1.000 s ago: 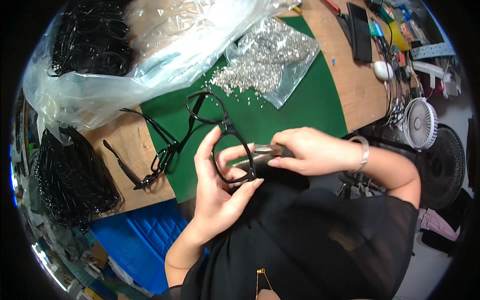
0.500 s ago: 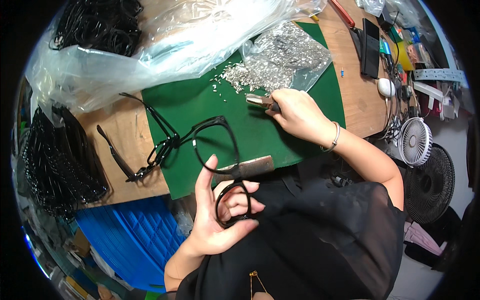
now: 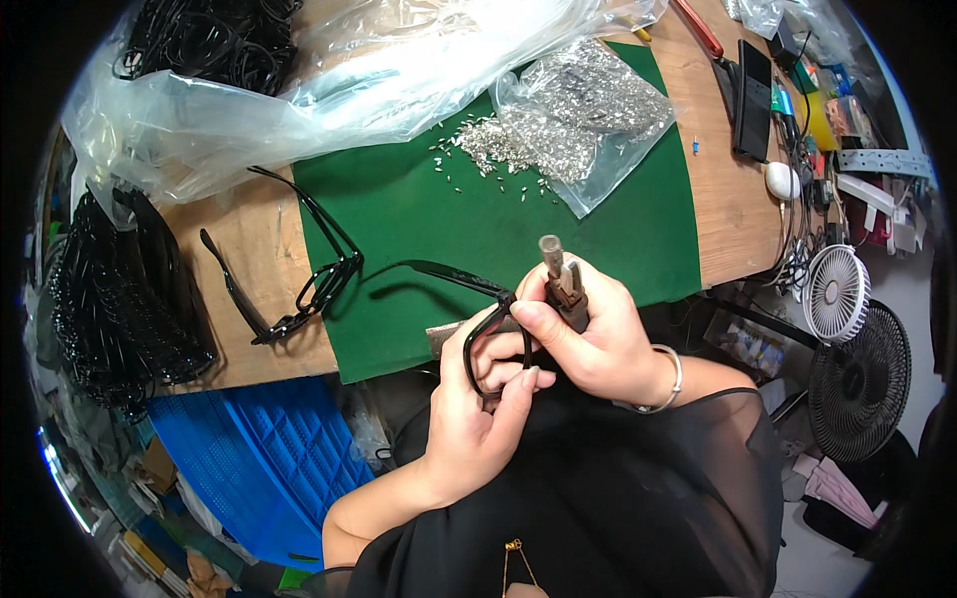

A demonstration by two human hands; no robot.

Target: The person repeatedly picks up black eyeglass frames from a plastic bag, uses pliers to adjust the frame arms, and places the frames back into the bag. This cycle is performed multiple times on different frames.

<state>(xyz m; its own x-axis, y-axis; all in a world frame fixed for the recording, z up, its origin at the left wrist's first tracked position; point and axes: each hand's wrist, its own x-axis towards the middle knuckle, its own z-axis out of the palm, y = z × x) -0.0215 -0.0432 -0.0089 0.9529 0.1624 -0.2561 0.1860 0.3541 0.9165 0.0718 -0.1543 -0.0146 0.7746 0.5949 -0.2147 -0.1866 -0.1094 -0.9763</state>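
Note:
My left hand [image 3: 471, 424] is closed around the rim of a black eyeglass frame [image 3: 454, 274], held just over the near edge of the green mat [image 3: 419, 219]. One temple arm of the frame sticks out to the left. My right hand [image 3: 610, 344] grips a pair of metal pliers [image 3: 566, 284] with the jaws pointing up and away from me, and its thumb touches the frame near the hinge corner. Whether the jaws hold a small part cannot be seen. Another black eyeglass frame [image 3: 324, 279] lies across the mat's left edge with its temples unfolded.
Small silver metal pieces [image 3: 488, 143] spill from a clear bag [image 3: 598, 110] on the mat. Bundles of black glasses parts [image 3: 130, 309] and a large plastic sheet [image 3: 239, 130] lie left. A phone [image 3: 753, 100], cables and fans [image 3: 837, 289] stand right. A blue crate [image 3: 269, 468] sits below.
My right hand has come from beside the metal pieces down to the eyeglass frame, bringing the pliers. In my left hand the frame has turned, its temple now pointing left.

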